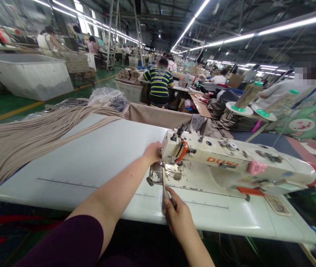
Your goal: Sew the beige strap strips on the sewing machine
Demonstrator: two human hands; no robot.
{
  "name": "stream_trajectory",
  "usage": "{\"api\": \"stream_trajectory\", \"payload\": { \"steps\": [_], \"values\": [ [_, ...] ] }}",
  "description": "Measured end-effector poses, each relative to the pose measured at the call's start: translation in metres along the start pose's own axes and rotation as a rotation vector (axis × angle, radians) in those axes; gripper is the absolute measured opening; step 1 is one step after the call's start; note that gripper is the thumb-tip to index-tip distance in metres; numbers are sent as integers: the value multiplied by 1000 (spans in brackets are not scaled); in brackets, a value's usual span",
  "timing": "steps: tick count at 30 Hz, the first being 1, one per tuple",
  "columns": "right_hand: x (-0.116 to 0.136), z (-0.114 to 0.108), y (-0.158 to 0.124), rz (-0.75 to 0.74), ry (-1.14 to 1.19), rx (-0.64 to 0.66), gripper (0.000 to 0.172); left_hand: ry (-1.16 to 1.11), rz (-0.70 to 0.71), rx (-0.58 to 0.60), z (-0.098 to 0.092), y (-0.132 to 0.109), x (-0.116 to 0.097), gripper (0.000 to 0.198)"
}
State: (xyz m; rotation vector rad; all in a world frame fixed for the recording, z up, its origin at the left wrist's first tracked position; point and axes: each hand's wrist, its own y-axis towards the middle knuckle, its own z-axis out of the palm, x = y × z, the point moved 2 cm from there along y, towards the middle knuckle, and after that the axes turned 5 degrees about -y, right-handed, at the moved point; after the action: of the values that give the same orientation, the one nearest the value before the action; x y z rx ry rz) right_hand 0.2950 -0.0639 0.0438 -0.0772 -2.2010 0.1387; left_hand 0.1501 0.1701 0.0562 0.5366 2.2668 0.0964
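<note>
A white sewing machine [219,159] with orange lettering stands on the pale table [91,148]. My left hand [152,152] reaches to the far left side of the machine head, beside the needle area; its fingertips are partly hidden there. Nearer the front edge, my right hand [178,211] is closed on a narrow beige strip [163,181] that runs from the needle area toward me. A small dark tool also shows between the right hand's fingers; what it is cannot be made out.
Long beige strips [35,137] lie heaped over the table's left side. Thread cones [248,96] and a green fan [302,124] stand at the right. A person in a striped shirt [159,83] sits ahead. A large white bin [35,74] is at the far left.
</note>
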Motion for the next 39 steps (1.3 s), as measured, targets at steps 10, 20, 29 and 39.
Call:
{"api": "stream_trajectory", "payload": {
  "steps": [10,20,29,39],
  "values": [
    [-3,7,7,12,-14,-19,55,-98,-34,53,2,0,12,14],
    [2,5,2,-3,-71,10,53,-257,-220,-206,-9,-5,28,37],
    [-4,-1,-17,-48,41,29,64,-245,-235,-210,-38,-78,26,33],
    [-35,-9,-54,-85,-28,303,22,-241,-26,146,-62,-194,0,18]
  ]
}}
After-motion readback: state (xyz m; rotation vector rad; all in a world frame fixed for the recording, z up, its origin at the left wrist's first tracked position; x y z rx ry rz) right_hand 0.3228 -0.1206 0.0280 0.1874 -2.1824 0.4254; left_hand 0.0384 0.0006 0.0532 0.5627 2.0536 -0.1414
